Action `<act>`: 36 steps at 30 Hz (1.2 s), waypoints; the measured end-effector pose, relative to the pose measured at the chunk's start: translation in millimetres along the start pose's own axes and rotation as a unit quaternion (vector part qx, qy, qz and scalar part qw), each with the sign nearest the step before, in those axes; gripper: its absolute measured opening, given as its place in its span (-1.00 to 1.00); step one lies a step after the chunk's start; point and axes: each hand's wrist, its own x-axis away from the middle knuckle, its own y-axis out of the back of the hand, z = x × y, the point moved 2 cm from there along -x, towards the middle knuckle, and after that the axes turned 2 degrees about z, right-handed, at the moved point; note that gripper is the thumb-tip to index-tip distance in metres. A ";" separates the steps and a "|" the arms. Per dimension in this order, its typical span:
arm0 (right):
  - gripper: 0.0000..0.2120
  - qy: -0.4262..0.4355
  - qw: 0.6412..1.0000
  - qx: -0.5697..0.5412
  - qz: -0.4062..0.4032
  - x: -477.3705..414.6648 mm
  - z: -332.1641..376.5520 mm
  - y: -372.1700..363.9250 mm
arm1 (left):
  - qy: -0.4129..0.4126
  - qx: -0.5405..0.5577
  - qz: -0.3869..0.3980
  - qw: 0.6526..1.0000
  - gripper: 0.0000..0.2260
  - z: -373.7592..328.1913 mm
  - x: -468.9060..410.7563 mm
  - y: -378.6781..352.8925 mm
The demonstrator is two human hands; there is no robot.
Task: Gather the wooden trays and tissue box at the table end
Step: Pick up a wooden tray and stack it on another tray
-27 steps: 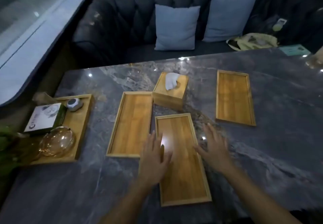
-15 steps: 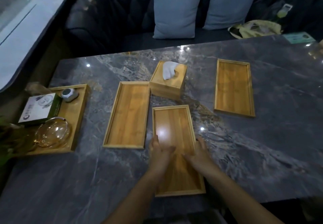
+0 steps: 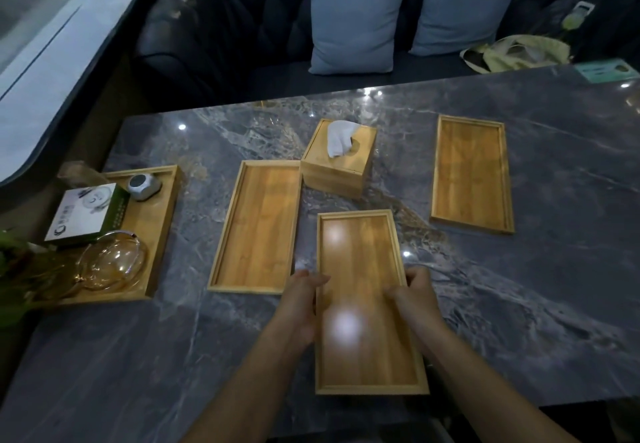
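Three empty wooden trays lie on the grey marble table point(image 3: 519, 321). The near tray point(image 3: 363, 269) is in front of me, and both hands hold its long sides: my left hand point(image 3: 299, 304) on the left rim, my right hand point(image 3: 417, 299) on the right rim. A second tray point(image 3: 258, 226) lies just to its left, and a third tray point(image 3: 471, 172) lies apart at the right. A wooden tissue box point(image 3: 337, 162) with a white tissue sticking out stands behind the near tray, touching the second tray's far corner.
At the table's left end a fourth wooden tray point(image 3: 157, 228) carries a white-and-green box point(image 3: 83, 216), a small grey device point(image 3: 143, 186) and a glass bowl point(image 3: 110, 261). Green leaves point(image 3: 14, 269) overhang the left edge. A dark sofa with two pale cushions point(image 3: 355, 23) runs behind the table.
My hands came down from hovering over the near tray and closed on its two long sides. The view has tilted down a little; the trays and box lie where they were.
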 end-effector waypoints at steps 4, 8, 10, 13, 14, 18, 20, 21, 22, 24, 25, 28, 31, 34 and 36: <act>-0.84 0.027 0.999 0.003 -0.042 -3.9 2.7 10.6 | -0.028 -0.035 0.021 0.999 -0.79 -7.1 4.4 -4.7; -0.80 0.086 0.994 -0.016 -0.067 -3.4 21.4 30.1 | -0.087 -0.128 0.017 0.988 -0.61 -11.2 11.6 -26.6; -0.80 0.101 0.992 -0.026 -0.067 -5.1 33.6 45.9 | -0.136 -0.170 0.038 0.975 -0.56 -16.5 14.2 -45.9; -0.79 0.126 0.987 -0.057 -0.086 -14.1 53.4 76.2 | -0.167 -0.188 0.099 0.963 -0.47 -29.4 12.4 -77.5; -0.82 0.132 0.985 -0.061 -0.096 -17.7 60.5 86.5 | -0.169 -0.190 0.119 0.960 -0.44 -33.4 10.0 -88.6; -0.86 0.131 0.979 -0.108 -0.110 -35.9 80.9 121.0 | -0.183 -0.247 0.108 0.945 -0.59 -39.1 -9.9 -132.0; -0.86 0.110 0.981 -0.132 -0.091 -46.0 87.5 135.9 | -0.201 -0.273 0.058 0.939 -0.77 -39.2 -25.4 -150.8; -0.86 0.107 0.983 -0.127 -0.079 -51.3 90.0 143.3 | -0.209 -0.278 0.039 0.937 -0.82 -39.7 -33.4 -159.9; -0.85 0.111 0.985 -0.114 -0.070 -56.1 92.4 150.4 | -0.215 -0.281 0.023 0.935 -0.83 -40.5 -40.3 -168.6; -0.80 0.127 0.985 -0.089 -0.070 -64.9 96.9 162.9 | -0.222 -0.288 0.008 0.931 -0.79 -41.9 -55.1 -184.4; -0.77 0.135 0.984 -0.089 -0.075 -69.7 98.6 168.5 | -0.224 -0.290 0.007 0.931 -0.76 -42.6 -62.7 -191.7; -0.70 0.146 0.978 -0.115 -0.093 -87.7 103.3 183.4 | -0.238 -0.310 0.010 0.920 -0.77 -49.1 -86.8 -214.4; -0.69 0.137 0.975 -0.137 -0.113 -111.5 101.9 196.3 | -0.247 -0.325 0.038 0.912 -0.77 -57.9 -107.1 -238.0; -0.72 0.119 0.973 -0.147 -0.128 -134.5 95.3 206.2 | -0.241 -0.354 0.077 0.900 -0.66 -56.9 -123.0 -256.0; -0.72 0.116 0.973 -0.147 -0.132 -147.4 89.9 209.9 | -0.214 -0.346 0.088 0.909 -0.60 -51.0 -131.1 -262.3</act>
